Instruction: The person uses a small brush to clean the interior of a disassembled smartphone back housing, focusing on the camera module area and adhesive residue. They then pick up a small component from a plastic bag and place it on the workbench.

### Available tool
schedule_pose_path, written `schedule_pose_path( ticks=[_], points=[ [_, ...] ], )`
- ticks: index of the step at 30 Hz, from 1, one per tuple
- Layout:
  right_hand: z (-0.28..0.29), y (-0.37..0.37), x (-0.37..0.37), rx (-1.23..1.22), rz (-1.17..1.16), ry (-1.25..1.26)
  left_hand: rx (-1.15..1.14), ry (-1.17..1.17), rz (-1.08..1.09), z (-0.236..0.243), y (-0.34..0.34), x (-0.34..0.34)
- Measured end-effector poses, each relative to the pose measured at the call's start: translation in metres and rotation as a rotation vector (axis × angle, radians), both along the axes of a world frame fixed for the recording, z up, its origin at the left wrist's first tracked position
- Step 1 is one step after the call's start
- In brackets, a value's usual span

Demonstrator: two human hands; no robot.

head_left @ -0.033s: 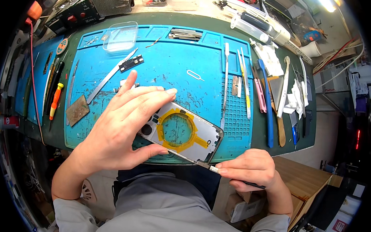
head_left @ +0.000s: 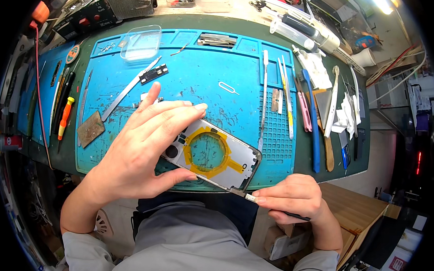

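Note:
My left hand point(head_left: 145, 138) grips the upper-left end of a phone housing point(head_left: 239, 153), thumb on the near edge and fingertips on the far edge. The housing is a grey metal shell with a dark rim, tilted above the mat's front edge. Yellow film rings a round opening in its middle, where the blue mat shows through. My right hand point(head_left: 293, 198) pinches a slim dark-handled tool point(head_left: 249, 197) with a pale metallic section near the fingertips. Its dark front end touches the housing's near right corner; the exact kind of tool cannot be made out.
On the blue mat point(head_left: 195, 72) lie a SIM pin point(head_left: 228, 88), a long metal blade point(head_left: 127, 90), a black part point(head_left: 153, 73) and a clear plastic box point(head_left: 141, 43). Brushes, including a blue one point(head_left: 315, 139), stand among tools at right. An orange screwdriver point(head_left: 65, 116) lies left.

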State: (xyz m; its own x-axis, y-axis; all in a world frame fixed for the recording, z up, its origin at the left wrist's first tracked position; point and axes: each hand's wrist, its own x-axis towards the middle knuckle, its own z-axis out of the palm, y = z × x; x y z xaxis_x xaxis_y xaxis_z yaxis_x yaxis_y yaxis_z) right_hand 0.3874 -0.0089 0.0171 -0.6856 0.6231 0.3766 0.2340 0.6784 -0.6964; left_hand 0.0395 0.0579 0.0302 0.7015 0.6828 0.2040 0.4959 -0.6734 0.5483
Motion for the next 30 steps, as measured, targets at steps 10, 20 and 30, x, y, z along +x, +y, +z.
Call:
schedule_pose_path(
  ticks=[10, 20, 30],
  points=[
    [-0.0007, -0.0008, -0.0019, 0.033, -0.006, -0.013, 0.007, 0.007, 0.007, 0.0005, -0.0005, 0.0003],
    [-0.0017, -0.0035, -0.006, 0.055, -0.048, -0.045, 0.005, 0.007, 0.006, -0.0001, -0.0004, 0.0002],
    [-0.0026, -0.0024, -0.0032, 0.04, -0.033, -0.006, -0.005, -0.006, 0.005, 0.0, 0.0001, 0.0004]
  ],
)
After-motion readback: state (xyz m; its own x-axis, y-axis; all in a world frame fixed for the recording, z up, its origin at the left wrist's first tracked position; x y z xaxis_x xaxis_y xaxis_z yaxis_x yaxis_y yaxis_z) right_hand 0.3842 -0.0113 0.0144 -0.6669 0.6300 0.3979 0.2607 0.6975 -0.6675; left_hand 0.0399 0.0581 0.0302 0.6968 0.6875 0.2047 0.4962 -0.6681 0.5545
